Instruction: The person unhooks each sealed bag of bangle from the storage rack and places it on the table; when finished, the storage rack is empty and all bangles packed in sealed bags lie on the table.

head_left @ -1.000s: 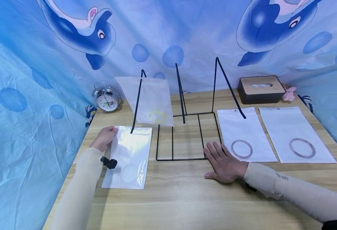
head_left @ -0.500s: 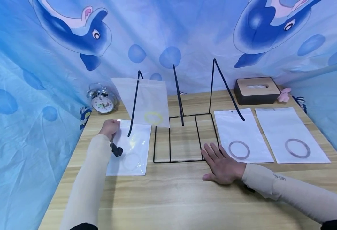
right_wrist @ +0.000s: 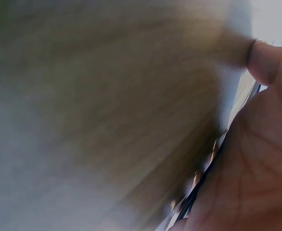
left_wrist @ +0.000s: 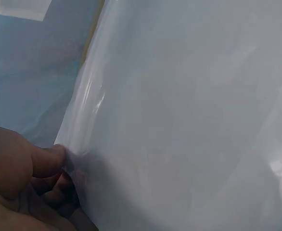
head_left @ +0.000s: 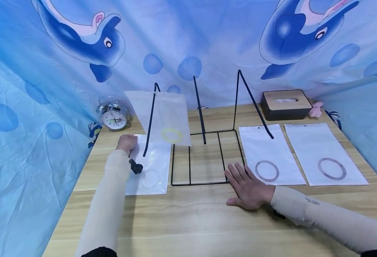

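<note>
In the head view my left hand (head_left: 127, 143) pinches the upper left corner of a white zip bag (head_left: 160, 164). A pale ring (head_left: 150, 179) shows on this bag's lower half. The left wrist view shows the thumb and curled fingers on the edge of the plastic bag (left_wrist: 179, 110). My right hand (head_left: 248, 187) lies spread on the table, its fingertips at the front right corner of a black wire rack (head_left: 204, 184). From the rack's left prong hangs another white bag (head_left: 167, 114) with a yellow ring (head_left: 172, 135) on it.
Two white bags with brownish rings, the nearer bag (head_left: 268, 153) and the outer bag (head_left: 323, 150), lie right of the rack. At the back stand an alarm clock (head_left: 113, 119), a tissue box (head_left: 285, 104) and a small pink figure (head_left: 316, 109). The rack's prongs (head_left: 256, 103) jut forward.
My left hand has moved the bag away from me and a little to the right, beside the rack's left side. My right hand stays in place. The head view has shifted slightly.
</note>
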The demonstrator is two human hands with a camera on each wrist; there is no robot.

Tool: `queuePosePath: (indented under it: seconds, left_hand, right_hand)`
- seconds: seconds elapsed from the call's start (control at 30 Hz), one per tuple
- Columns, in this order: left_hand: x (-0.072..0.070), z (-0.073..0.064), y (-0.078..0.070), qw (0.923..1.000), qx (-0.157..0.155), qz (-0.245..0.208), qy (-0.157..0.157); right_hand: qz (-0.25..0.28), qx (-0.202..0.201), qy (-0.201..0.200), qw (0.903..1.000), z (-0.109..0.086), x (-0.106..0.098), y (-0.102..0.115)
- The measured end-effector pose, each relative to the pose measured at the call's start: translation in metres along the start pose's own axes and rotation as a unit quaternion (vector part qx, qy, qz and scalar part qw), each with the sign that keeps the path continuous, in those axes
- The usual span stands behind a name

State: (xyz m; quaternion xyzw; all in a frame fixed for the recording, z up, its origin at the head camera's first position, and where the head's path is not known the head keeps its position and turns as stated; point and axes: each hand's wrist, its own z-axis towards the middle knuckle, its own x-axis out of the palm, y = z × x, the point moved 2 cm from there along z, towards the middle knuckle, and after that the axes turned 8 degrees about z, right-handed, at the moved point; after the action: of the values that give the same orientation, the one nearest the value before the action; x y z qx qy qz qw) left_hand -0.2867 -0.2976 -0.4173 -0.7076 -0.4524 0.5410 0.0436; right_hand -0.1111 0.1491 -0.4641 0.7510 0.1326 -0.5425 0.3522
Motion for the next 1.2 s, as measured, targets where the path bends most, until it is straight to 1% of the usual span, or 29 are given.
queuePosePath:
  seconds: [0.07,0.2,0.3,0.37,0.43,0.5,0.57,0.6,0.63,0.67,0.7,0.73,0.77,0.8,0.87,0.9,0.97,1.0,1.07,1.13,1.2]
  left_hand:
    - [0.000,-0.002,-0.002,1.0000,0.002,0.003,-0.006]
    - [-0.001,-0.002,0.000,0.9999,-0.010,0.002,-0.008]
    - [-0.003,0.001,0.003,0.9996,-0.023,0.017,-0.007]
    - [-0.006,0.002,0.003,0.9991,-0.027,0.032,-0.009]
    - [-0.010,0.003,0.004,0.9982,-0.019,0.055,-0.015]
    - [-0.013,0.002,0.004,0.9981,-0.003,0.059,-0.015]
    - [-0.016,-0.001,0.005,0.9978,0.030,0.055,-0.019]
    - [-0.017,-0.003,0.006,0.9974,0.051,0.046,-0.022]
    - [-0.018,-0.006,0.006,0.9967,0.073,0.027,-0.024]
    - [-0.020,-0.010,0.005,0.9942,0.103,0.010,-0.029]
    - [-0.022,-0.015,0.004,0.9896,0.139,-0.008,-0.036]
    - [-0.025,-0.020,0.002,0.9833,0.176,-0.023,-0.042]
    - [-0.027,-0.027,0.000,0.9755,0.211,-0.044,-0.044]
    - [-0.031,-0.033,-0.004,0.9662,0.247,-0.056,-0.047]
    - [-0.038,-0.048,-0.013,0.9479,0.305,-0.076,-0.050]
    - [-0.041,-0.055,-0.019,0.9402,0.327,-0.083,-0.049]
    - [-0.049,-0.067,-0.029,0.9297,0.353,-0.095,-0.046]
    - [-0.052,-0.073,-0.034,0.9270,0.359,-0.098,-0.045]
    - [-0.058,-0.082,-0.043,0.9225,0.369,-0.106,-0.036]
    - [-0.063,-0.090,-0.049,0.9205,0.373,-0.114,-0.025]
    - [-0.066,-0.096,-0.055,0.9178,0.379,-0.118,-0.020]
  right_hand:
    - [0.000,-0.001,-0.001,1.0000,0.000,-0.001,0.000]
    - [0.000,0.000,0.003,1.0000,-0.001,-0.001,0.000]
    - [0.001,0.001,0.006,1.0000,-0.001,-0.003,0.001]
    - [0.001,0.003,0.008,1.0000,-0.001,-0.004,0.001]
    - [0.001,0.003,0.009,1.0000,-0.002,-0.006,0.002]
    - [0.015,0.002,0.008,0.9998,-0.003,-0.008,0.004]
    - [0.017,0.003,0.013,0.9998,-0.004,-0.009,0.005]
    - [0.019,0.002,0.012,0.9997,-0.004,-0.010,0.005]
    - [0.019,0.002,0.014,0.9997,-0.005,-0.010,0.006]
    - [0.021,0.001,0.013,0.9997,-0.005,-0.010,0.006]
    - [0.013,0.001,0.016,0.9998,-0.005,-0.010,0.006]
    - [0.011,0.000,0.016,0.9998,-0.005,-0.011,0.006]
    - [0.012,-0.002,0.014,0.9998,-0.005,-0.011,0.006]
    - [0.018,-0.004,0.010,0.9998,-0.005,-0.011,0.006]
    - [0.026,-0.008,0.004,0.9996,-0.005,-0.012,0.005]
    - [0.024,-0.008,0.004,0.9997,-0.005,-0.011,0.005]
    - [0.018,-0.007,0.001,0.9998,-0.004,-0.010,0.003]
    - [0.017,-0.007,-0.001,0.9998,-0.004,-0.008,0.002]
    - [0.004,-0.006,-0.002,1.0000,-0.003,-0.005,0.001]
    - [0.004,-0.004,-0.005,1.0000,-0.002,-0.004,0.001]
    - [0.004,-0.006,-0.004,1.0000,-0.002,-0.003,0.001]
